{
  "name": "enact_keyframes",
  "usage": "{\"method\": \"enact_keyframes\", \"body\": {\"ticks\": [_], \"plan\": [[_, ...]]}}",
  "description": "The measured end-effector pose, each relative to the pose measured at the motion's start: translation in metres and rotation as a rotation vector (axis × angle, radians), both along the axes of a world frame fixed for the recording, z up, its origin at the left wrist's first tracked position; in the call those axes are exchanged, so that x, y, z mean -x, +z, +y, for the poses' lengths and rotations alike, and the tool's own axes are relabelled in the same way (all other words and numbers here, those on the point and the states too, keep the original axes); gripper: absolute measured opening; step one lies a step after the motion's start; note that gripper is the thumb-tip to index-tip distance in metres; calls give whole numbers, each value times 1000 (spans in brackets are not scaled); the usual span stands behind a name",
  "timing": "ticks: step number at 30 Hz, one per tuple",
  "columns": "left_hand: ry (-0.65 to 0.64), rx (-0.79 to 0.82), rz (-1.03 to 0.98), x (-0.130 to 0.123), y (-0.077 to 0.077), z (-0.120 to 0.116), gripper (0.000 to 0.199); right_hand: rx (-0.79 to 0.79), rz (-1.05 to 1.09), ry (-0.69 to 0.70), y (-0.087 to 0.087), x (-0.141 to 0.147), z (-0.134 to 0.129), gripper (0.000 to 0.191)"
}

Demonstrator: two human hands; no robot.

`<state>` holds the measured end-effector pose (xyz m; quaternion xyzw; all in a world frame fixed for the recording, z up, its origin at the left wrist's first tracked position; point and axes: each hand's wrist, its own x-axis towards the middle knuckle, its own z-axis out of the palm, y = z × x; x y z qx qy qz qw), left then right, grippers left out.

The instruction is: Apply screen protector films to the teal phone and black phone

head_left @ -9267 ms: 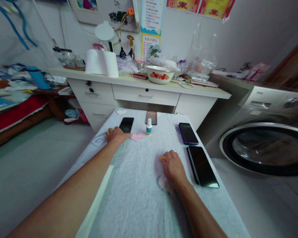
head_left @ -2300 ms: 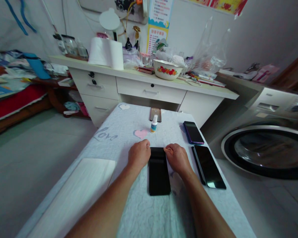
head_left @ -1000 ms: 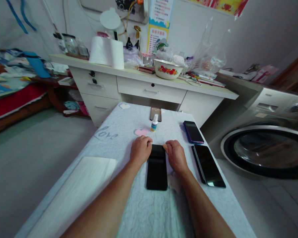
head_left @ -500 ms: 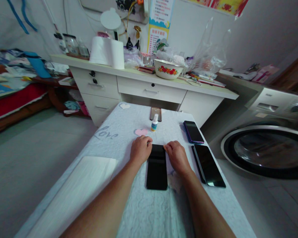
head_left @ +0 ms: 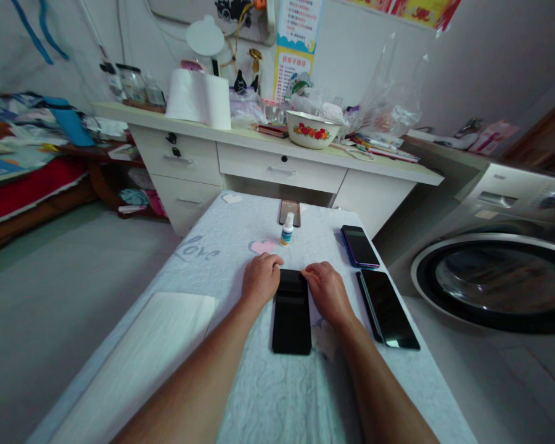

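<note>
A black phone (head_left: 291, 317) lies flat, screen up, on the light cloth-covered table (head_left: 277, 394). At its far left corner is my left hand (head_left: 261, 277), fingers curled together. My right hand (head_left: 326, 288) is closed in a pinch at the far right corner, its fingertips on the phone's edge. Whether anything thin sits between the fingers of either hand is too small to tell. Just beyond the hands a small white bottle (head_left: 287, 230) with a blue and yellow label stands upright, and behind it lies a brownish phone case (head_left: 290, 213).
On the right side of the table lie a dark phone (head_left: 360, 246) and a larger black device (head_left: 391, 311). A white folded sheet (head_left: 143, 357) lies at the left. Beyond stands a white desk (head_left: 259, 160) with a flowered bowl (head_left: 312, 131); a washing machine (head_left: 499, 246) is at the right.
My right hand has shifted slightly left along the phone's far edge. My left hand has hardly moved, and the phone lies in the same place.
</note>
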<state>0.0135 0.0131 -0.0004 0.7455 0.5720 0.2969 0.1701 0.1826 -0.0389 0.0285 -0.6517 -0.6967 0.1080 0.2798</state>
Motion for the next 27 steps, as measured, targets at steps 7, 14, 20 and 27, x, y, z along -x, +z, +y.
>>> {"method": "enact_keyframes", "body": {"ticks": [7,14,20,27], "plan": [[7,26,41,3,-2,3,26,20,-31,-3,-2,-1,0,20],[13,28,100,7,-2,1,20,4,-69,-16,-1,0,2,19],[8,46,114,7,0,0,19,1,-112,27,-2,11,7,21],[18,62,129,6,4,-2,18,1,-183,85,-2,27,12,20]]}}
